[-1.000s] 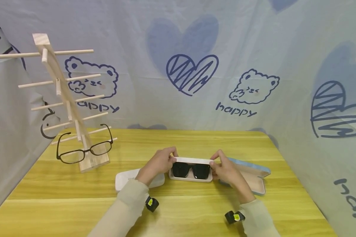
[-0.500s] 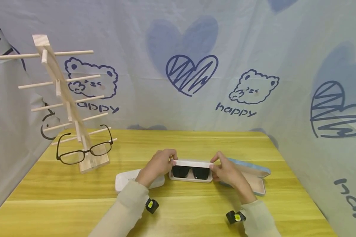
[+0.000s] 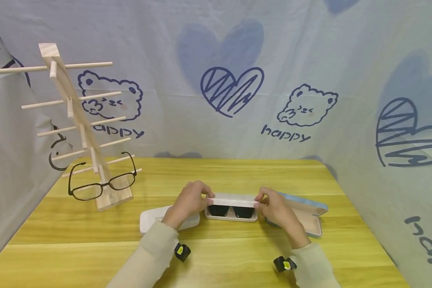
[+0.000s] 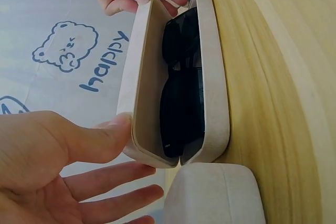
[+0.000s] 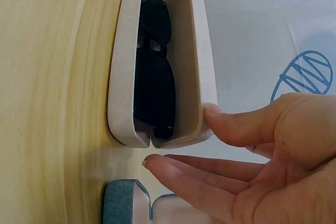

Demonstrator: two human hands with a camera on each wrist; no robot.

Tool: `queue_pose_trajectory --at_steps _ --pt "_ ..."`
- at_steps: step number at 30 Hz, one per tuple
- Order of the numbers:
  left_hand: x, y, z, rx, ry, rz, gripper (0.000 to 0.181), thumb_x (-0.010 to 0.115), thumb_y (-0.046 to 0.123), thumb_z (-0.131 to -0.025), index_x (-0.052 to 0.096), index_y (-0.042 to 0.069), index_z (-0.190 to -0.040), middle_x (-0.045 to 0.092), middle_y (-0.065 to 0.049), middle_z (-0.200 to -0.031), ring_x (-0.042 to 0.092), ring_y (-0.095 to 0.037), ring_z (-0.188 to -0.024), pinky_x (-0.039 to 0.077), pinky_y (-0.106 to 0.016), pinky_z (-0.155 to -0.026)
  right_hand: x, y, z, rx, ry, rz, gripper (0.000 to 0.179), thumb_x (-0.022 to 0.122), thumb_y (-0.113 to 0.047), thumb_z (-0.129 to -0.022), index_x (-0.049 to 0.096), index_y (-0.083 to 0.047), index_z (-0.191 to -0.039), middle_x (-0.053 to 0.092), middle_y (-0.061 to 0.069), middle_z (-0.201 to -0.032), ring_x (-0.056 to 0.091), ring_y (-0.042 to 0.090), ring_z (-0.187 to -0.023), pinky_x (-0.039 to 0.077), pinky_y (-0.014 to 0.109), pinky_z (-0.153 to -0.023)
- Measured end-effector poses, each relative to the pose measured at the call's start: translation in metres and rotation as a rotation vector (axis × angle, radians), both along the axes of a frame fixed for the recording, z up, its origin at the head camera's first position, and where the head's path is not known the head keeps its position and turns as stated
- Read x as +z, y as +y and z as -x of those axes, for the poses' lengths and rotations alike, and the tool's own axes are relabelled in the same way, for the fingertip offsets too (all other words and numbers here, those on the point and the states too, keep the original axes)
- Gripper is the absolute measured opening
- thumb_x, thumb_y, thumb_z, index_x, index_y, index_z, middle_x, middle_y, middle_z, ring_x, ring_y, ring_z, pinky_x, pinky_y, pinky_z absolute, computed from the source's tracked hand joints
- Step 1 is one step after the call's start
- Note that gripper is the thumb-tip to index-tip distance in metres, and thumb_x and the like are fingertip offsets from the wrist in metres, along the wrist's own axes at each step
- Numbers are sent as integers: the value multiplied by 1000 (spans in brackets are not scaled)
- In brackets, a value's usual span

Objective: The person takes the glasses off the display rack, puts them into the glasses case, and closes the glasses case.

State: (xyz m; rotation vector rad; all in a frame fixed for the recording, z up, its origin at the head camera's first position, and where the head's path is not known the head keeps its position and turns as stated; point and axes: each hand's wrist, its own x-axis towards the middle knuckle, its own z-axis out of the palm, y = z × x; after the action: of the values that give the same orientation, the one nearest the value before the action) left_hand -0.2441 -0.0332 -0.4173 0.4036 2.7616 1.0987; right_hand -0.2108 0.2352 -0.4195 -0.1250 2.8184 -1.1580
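Note:
A white glasses case [image 3: 234, 199] stands half-open on the table, its lid leaning forward over dark sunglasses [image 3: 219, 210] that lie inside. At the lid's left corner, my left hand [image 3: 190, 202] grips the edge, with the thumb [image 4: 118, 129] on the lid's rim. My right hand [image 3: 276, 208] holds the right corner, its thumb [image 5: 223, 124] pressed to the rim and the other fingers spread beside the case. The lid partly covers the tops of the lenses in the head view.
Another white case [image 3: 155, 218], closed, lies partly under my left wrist. To the right, a blue case [image 3: 311, 224] lies open. A wooden rack [image 3: 77, 112] with pegs stands at the left, black-framed glasses [image 3: 106, 185] on its lowest part. Printed cloth hangs behind the table.
The lid of the white case has tilted forward and down, covering more of the sunglasses. Both hands have moved slightly with it, still on its corners.

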Motion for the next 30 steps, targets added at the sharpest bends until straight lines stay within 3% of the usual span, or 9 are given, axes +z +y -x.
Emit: queue_pose_trajectory --at_steps 4,7,11,19,30 --pt "-4 0 -2 -4 48 13 6 82 5 -86 83 11 -88 78 -9 -113 65 -36 -120 54 -53 -104 -3 -3 -3 2 35 -103 14 75 -3 -91 66 -9 -83 75 15 -111 72 29 -101 60 40 -79" --pt "-7 0 -4 -3 72 31 10 82 0 -83 83 9 -82 79 -11 -109 70 -33 -109 59 -47 -93 -6 -6 -4 9 15 -151 16 77 -3 -90 69 -10 -78 75 11 -107 69 26 -98 59 39 -79" --pt "-10 0 -5 3 66 33 13 80 -2 -84 83 9 -88 78 -14 -112 70 -31 -106 60 -43 -88 -6 -10 -3 -4 -25 -139 16 76 -1 -91 70 -9 -78 73 14 -113 60 21 -83 50 30 -66" --pt "-14 -1 -7 -13 63 25 22 79 -3 -86 80 4 -107 73 -18 -125 69 -29 -101 60 -40 -85 -6 -11 -4 8 -18 -143 14 76 -2 -90 70 -9 -79 71 21 -126 69 31 -108 58 34 -76" --pt "-16 0 -10 -7 52 31 26 77 1 -89 78 6 -114 71 -17 -131 63 -36 -125 56 -48 -99 -4 -12 -6 12 -43 -133 12 72 0 -93 69 -7 -84 72 18 -120 66 20 -89 53 28 -65"
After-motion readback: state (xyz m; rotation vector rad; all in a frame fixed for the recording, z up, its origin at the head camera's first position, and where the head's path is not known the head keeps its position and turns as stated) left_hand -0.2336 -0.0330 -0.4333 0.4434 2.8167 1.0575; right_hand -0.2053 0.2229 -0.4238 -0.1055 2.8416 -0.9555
